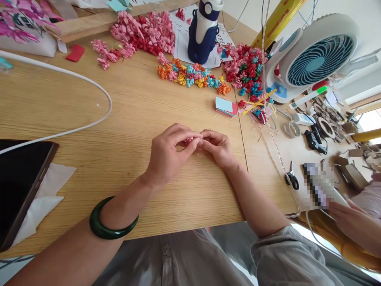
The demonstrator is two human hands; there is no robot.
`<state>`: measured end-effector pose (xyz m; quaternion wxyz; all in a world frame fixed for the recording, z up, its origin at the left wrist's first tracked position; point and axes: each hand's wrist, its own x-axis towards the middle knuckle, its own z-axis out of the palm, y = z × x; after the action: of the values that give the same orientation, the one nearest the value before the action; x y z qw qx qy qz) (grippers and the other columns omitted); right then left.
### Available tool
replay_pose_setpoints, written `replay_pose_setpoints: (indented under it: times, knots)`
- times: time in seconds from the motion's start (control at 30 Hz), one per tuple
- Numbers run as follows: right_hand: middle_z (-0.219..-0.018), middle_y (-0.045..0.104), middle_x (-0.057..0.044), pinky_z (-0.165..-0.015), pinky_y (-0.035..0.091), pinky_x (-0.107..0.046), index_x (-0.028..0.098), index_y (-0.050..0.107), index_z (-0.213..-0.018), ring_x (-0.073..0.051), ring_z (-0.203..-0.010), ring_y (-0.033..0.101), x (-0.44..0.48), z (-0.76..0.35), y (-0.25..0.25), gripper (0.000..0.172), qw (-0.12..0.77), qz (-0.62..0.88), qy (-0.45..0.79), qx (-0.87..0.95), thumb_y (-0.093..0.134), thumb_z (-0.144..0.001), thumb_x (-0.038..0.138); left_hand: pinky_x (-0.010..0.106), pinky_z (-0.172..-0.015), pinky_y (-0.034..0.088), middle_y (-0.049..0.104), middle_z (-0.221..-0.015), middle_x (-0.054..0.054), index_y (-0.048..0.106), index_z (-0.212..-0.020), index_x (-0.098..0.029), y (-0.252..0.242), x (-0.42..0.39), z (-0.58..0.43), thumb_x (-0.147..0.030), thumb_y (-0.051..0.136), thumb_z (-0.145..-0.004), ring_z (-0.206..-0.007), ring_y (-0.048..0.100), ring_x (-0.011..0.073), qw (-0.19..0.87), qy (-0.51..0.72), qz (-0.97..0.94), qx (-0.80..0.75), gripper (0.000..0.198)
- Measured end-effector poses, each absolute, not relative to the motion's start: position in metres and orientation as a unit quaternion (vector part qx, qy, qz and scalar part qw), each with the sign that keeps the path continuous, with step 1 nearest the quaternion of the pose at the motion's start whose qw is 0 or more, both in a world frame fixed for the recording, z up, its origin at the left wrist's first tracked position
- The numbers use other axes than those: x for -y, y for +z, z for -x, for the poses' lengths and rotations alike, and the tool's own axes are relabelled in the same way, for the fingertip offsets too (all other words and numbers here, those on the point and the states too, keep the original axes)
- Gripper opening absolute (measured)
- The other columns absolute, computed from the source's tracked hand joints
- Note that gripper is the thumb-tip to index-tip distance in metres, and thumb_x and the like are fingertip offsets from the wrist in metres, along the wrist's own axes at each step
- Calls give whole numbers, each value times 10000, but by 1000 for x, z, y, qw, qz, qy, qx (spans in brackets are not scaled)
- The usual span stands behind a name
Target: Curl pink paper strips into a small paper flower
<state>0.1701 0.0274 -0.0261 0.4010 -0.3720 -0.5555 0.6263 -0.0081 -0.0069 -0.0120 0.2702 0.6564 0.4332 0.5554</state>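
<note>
Over the middle of the table my left hand (170, 153) is closed, thumb and fingers pinched around a small pink flower (188, 139), mostly hidden by the fingers. My right hand (218, 149) meets it fingertip to fingertip, pinching at the right end of the same piece. What exactly lies between the right fingertips is too small to see. Beyond the hands sits a stack of small coloured paper pieces (225, 106), light blue on top. A row of orange, yellow, blue and pink flowers (193, 75) lies farther back.
Pink and red flowers (145, 31) are heaped at the back, beside a dark blue bottle (202, 33). A fan (315, 59) and scissors (292, 178) are on the right. A white cable (98, 87) and a tablet (24, 178) lie left. Another person's hand (354, 218) holds a blurred-out object.
</note>
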Motion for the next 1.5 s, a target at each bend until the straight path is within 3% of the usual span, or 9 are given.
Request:
replay_pose_setpoints:
  times: [0.27, 0.4, 0.6, 0.7, 0.87, 1.0, 1.1, 1.23, 1.5]
  knots:
    - [-790, 668, 26, -595, 584, -229, 195, 732, -837, -85, -622, 626, -32, -173, -25, 311, 428, 398, 603, 543, 880, -763, 459, 263, -730, 627, 761, -920, 9, 793, -924, -240, -8, 4, 11, -246, 722, -933, -806, 714, 145, 170, 565, -665, -457, 72]
    - [-719, 627, 40, -611, 593, -239, 200, 724, -822, -89, -619, 591, -36, -175, -28, 319, 449, 419, 579, 537, 878, -755, 471, 265, -758, 637, 751, -955, 20, 793, -954, -236, -10, 2, 15, -260, 698, -956, -860, 715, 150, 190, 580, -633, -476, 98]
    - [-792, 698, 17, -627, 554, -233, 205, 733, -829, -94, -656, 611, -34, -174, -30, 285, 441, 429, 563, 551, 866, -768, 450, 333, -896, 655, 665, -1380, 96, 694, -1324, -237, -24, -3, 13, -338, 790, -888, -1126, 712, 205, 278, 557, -661, -419, 458]
    - [-771, 706, 23, -634, 537, -233, 199, 733, -847, -94, -628, 645, -33, -174, -29, 312, 414, 425, 578, 560, 868, -759, 466, 315, -924, 629, 774, -1171, 72, 774, -1143, -216, -26, -3, 12, -206, 695, -949, -1065, 740, 186, 242, 526, -714, -394, 211]
    - [-658, 652, 54, -597, 522, -216, 185, 716, -826, -84, -563, 631, -37, -177, -30, 350, 425, 450, 582, 528, 881, -724, 477, 284, -858, 609, 807, -998, 42, 776, -1032, -206, -19, -4, 14, -160, 641, -970, -916, 756, 164, 154, 551, -695, -436, 156]
    - [-638, 642, 57, -594, 572, -235, 192, 709, -843, -86, -555, 583, -41, -177, -33, 381, 454, 462, 572, 504, 866, -714, 514, 287, -835, 602, 799, -1083, 76, 774, -1083, -198, -18, -2, 14, -264, 648, -974, -877, 755, 170, 188, 557, -669, -455, 179]
    - [-612, 621, 61, -575, 582, -238, 191, 702, -827, -86, -546, 559, -42, -175, -34, 398, 465, 464, 564, 500, 873, -689, 523, 255, -719, 545, 797, -826, 17, 794, -1009, -216, -19, 0, 14, -343, 630, -972, -674, 722, 145, 243, 536, -624, -515, 211]
    - [-647, 601, 61, -564, 592, -239, 194, 693, -830, -87, -561, 557, -39, -171, -34, 399, 484, 474, 548, 490, 867, -679, 520, 251, -610, 437, 613, -510, -35, 658, -648, -201, -22, 0, 13, -458, 656, -916, -499, 592, 117, 317, 492, -580, -566, 371]
    - [-660, 606, 34, -515, 583, -245, 195, 678, -798, -99, -575, 551, -53, -173, -14, 346, 481, 534, 483, 500, 809, -716, 504, 252, -580, 425, 614, -499, -16, 614, -616, -206, -28, -5, 11, -499, 576, -920, -498, 575, 132, 373, 459, -585, -556, 423]
